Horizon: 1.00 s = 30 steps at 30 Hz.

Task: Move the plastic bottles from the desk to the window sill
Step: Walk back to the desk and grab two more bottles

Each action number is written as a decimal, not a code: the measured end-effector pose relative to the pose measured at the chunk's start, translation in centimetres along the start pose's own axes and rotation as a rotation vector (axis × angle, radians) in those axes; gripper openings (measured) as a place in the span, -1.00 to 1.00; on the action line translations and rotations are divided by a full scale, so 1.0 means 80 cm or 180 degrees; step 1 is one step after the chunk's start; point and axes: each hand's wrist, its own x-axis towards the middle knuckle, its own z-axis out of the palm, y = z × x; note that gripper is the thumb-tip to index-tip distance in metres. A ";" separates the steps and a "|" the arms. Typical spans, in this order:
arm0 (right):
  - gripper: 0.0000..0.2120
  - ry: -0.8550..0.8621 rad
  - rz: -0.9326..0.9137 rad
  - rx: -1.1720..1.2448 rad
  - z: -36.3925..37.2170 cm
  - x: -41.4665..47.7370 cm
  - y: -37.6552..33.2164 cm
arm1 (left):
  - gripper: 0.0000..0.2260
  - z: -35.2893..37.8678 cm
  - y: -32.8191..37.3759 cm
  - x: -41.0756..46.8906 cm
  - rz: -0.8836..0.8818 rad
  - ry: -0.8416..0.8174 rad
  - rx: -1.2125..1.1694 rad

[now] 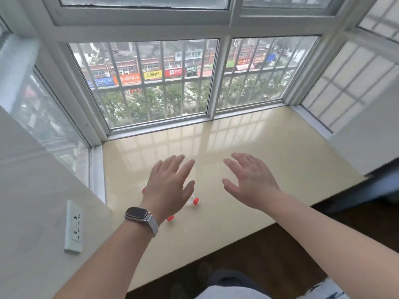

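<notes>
Clear plastic bottles with red caps lie on their sides on the cream window sill (269, 147). One bottle (192, 200) shows its neck and red cap just right of my left hand. The red cap of another bottle (170, 218) peeks out by my wrist, and a red bit (144, 190) shows at the hand's left edge. My left hand (170, 186), with a watch on its wrist, hovers over them, fingers spread, hiding most of the bottles. My right hand (250, 180) is open above the bare sill, to the right of the bottles, holding nothing.
Barred window panes (155, 83) close the sill at the back and both sides. A white wall with a socket plate (73, 227) stands at the left. The sill's front edge drops to a dark wooden floor (302, 244).
</notes>
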 end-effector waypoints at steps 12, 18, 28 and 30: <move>-0.34 0.0308 0.0853 0.0213 -0.016 -0.075 0.131 | -0.53 0.033 0.137 0.083 0.0895 -0.0039 -0.0155; -0.29 0.0430 0.1242 0.0334 -0.014 -0.122 0.250 | -0.52 0.066 0.254 0.140 0.1349 -0.0278 -0.0025; -0.41 0.0876 0.1923 0.0521 -0.002 -0.218 0.461 | -0.49 0.103 0.479 0.253 0.2103 -0.0368 0.0241; -0.43 0.0929 0.2077 0.0486 0.000 -0.242 0.495 | -0.50 0.109 0.526 0.267 0.2273 -0.0357 0.0223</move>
